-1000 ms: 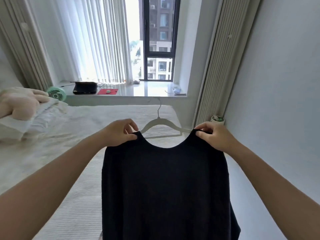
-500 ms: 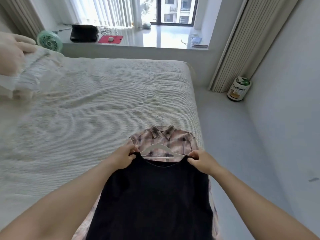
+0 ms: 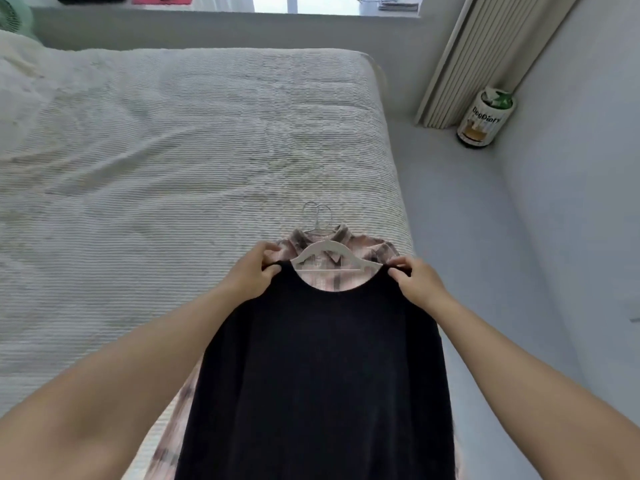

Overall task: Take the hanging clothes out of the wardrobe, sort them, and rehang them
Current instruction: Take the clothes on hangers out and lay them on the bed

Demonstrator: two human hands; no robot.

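Both hands, left [image 3: 254,277] and right [image 3: 417,284], pinching shoulders of black top [image 3: 318,375] on white hanger [image 3: 332,252], over plaid shirt [image 3: 374,249] on bed [image 3: 173,150].

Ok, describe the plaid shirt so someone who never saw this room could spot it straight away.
Start at the white ribbed bed and go to its near right edge. There the plaid shirt lies flat on a hanger, mostly covered by the black top that the left hand and right hand hold by the shoulders. It is the only patterned, collared garment: pink and grey checks.
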